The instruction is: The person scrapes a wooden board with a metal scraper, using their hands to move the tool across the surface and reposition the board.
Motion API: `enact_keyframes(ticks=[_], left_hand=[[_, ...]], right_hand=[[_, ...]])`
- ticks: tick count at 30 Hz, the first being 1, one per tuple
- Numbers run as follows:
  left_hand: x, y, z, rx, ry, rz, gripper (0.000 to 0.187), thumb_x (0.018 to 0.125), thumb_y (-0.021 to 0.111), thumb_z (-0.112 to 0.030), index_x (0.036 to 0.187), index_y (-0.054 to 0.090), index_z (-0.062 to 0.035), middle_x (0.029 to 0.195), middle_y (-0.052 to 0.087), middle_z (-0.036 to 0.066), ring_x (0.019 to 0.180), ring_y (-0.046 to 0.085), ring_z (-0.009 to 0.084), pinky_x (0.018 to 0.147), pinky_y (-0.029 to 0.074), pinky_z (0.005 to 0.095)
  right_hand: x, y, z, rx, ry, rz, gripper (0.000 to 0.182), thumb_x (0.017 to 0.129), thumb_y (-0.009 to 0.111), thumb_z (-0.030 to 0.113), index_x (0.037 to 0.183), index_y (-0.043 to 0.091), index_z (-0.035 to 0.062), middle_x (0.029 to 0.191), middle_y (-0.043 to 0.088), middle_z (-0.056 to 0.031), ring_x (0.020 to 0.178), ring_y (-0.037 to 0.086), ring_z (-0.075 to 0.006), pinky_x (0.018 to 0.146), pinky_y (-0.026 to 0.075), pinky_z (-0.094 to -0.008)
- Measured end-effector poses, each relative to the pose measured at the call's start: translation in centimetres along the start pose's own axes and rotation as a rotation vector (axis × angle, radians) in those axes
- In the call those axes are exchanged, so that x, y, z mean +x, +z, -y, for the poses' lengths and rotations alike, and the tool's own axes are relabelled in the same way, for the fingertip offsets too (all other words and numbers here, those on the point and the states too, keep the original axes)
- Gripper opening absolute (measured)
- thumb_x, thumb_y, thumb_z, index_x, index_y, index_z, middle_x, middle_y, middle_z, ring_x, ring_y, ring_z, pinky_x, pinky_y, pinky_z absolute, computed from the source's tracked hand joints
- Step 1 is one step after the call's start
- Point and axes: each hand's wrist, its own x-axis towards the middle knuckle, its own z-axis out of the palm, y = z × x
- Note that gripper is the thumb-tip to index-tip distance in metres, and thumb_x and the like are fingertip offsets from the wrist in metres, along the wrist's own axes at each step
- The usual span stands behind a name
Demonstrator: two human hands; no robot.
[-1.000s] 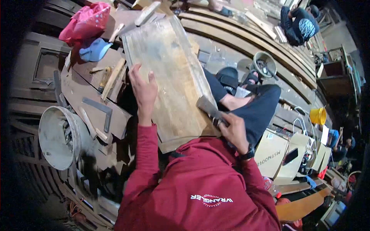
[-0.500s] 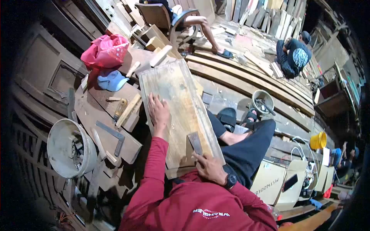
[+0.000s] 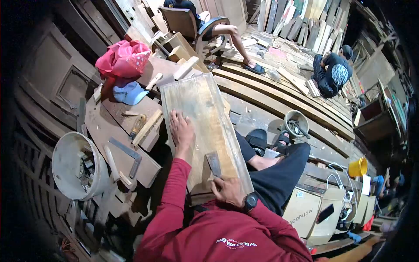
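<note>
Across my lap lies a long wooden panel (image 3: 198,105) with bevelled edges and a worn, pale patch down its face. My left hand (image 3: 182,133) rests flat on its left side, fingers stretched out and holding nothing. Near the lower end, my right hand (image 3: 229,191) is closed on a flat metal scraper blade (image 3: 213,163). The blade points up the panel, close over the wood, and its lower end is hidden by my fingers.
A bench (image 3: 118,118) at left carries a metal square (image 3: 131,153), a blue cap (image 3: 130,92) and a pink bag (image 3: 123,59). A white bucket (image 3: 59,163) stands beside it. Two people sit further off. A smaller bucket (image 3: 292,117) and cardboard boxes (image 3: 302,209) lie right.
My right hand and the scraper blade have shifted slightly left on the panel. My left hand stays flat in about the same place. The whole view has tilted a little.
</note>
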Motion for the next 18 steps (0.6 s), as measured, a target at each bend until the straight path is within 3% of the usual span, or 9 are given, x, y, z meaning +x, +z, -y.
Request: enact_keyframes(ticks=[2,4,7,8,10,13,16,17,18], left_hand=[[-0.2,-0.3,-0.3,0.014,0.026,-0.009,0.041,0.095,0.057,-0.019,0.131,0.055,0.0010,0.150,0.043,0.022,0.143,0.036,0.0395,0.119,0.029,0.0502],[0.0,0.0,-0.3,0.036,0.055,-0.068,0.036,0.094,0.058,-0.016,0.126,0.058,0.0001,0.146,0.047,0.021,0.140,0.040,0.0394,0.117,0.032,0.0500],[0.4,-0.6,0.5,-0.242,0.054,-0.047,0.031,0.087,0.060,-0.006,0.117,0.062,-0.0022,0.132,0.056,0.019,0.128,0.049,0.0401,0.110,0.038,0.0497],[0.0,-1.0,0.7,-0.286,0.094,-0.032,0.031,0.084,0.059,-0.003,0.116,0.062,-0.0027,0.128,0.058,0.019,0.124,0.051,0.0401,0.108,0.040,0.0494],[-1.5,-3.3,-0.5,-0.376,0.177,0.010,0.034,0.079,0.059,0.002,0.112,0.063,-0.0037,0.118,0.061,0.018,0.117,0.055,0.0400,0.104,0.043,0.0490],[-5.5,-8.1,-4.0,-0.383,0.323,0.227,0.038,0.075,0.059,0.003,0.111,0.064,-0.0047,0.115,0.061,0.017,0.113,0.056,0.0394,0.099,0.046,0.0470],[-8.8,-10.3,-5.7,-0.377,0.505,0.423,0.041,0.069,0.059,0.003,0.108,0.065,-0.0055,0.117,0.060,0.016,0.113,0.055,0.0388,0.097,0.048,0.0460],[-9.4,-10.4,-5.7,-0.410,0.525,0.543,0.043,0.065,0.059,0.003,0.106,0.066,-0.0058,0.119,0.058,0.016,0.117,0.054,0.0383,0.102,0.047,0.0464],[-9.9,-10.6,-5.8,-0.374,0.586,0.525,0.047,0.065,0.059,0.001,0.111,0.067,-0.0072,0.124,0.058,0.016,0.123,0.052,0.0395,0.106,0.045,0.0482]], right_hand=[[0.9,0.4,-0.3,0.062,0.062,-0.049,0.021,0.091,0.064,0.026,0.090,0.071,0.0074,0.072,0.066,-0.0170,0.065,0.067,-0.0383,0.060,0.054,-0.0470],[3.8,1.1,-2.1,0.002,0.045,0.028,0.025,0.094,0.062,0.029,0.104,0.071,0.0073,0.078,0.066,-0.0191,0.069,0.067,-0.0397,0.063,0.054,-0.0474],[8.0,0.7,-2.7,-0.033,0.010,0.074,0.037,0.096,0.061,0.032,0.124,0.065,0.0086,0.086,0.066,-0.0215,0.075,0.068,-0.0398,0.065,0.053,-0.0481],[8.4,0.2,-2.5,-0.062,-0.004,0.136,0.051,0.098,0.060,0.035,0.141,0.053,0.0099,0.098,0.065,-0.0227,0.078,0.068,-0.0391,0.066,0.053,-0.0479],[7.8,1.0,-2.9,0.020,-0.031,0.069,0.057,0.097,0.062,0.035,0.146,0.048,0.0104,0.103,0.064,-0.0205,0.079,0.067,-0.0388,0.067,0.053,-0.0469],[5.6,1.2,-3.4,0.016,-0.063,0.067,0.063,0.095,0.064,0.034,0.149,0.044,0.0091,0.105,0.063,-0.0195,0.079,0.067,-0.0375,0.068,0.053,-0.0452],[3.2,-1.1,-3.8,0.051,0.053,-0.083,0.053,0.090,0.069,0.018,0.141,0.055,0.0066,0.095,0.063,-0.0166,0.078,0.066,-0.0330,0.072,0.053,-0.0423],[2.4,-1.2,-4.8,0.062,0.127,-0.161,0.048,0.092,0.068,0.019,0.137,0.058,0.0054,0.098,0.063,-0.0170,0.080,0.066,-0.0337,0.072,0.054,-0.0423],[1.7,-1.0,-6.1,0.071,0.198,-0.243,0.043,0.093,0.066,0.019,0.132,0.060,0.0042,0.100,0.063,-0.0173,0.081,0.066,-0.0344,0.072,0.054,-0.0422]])
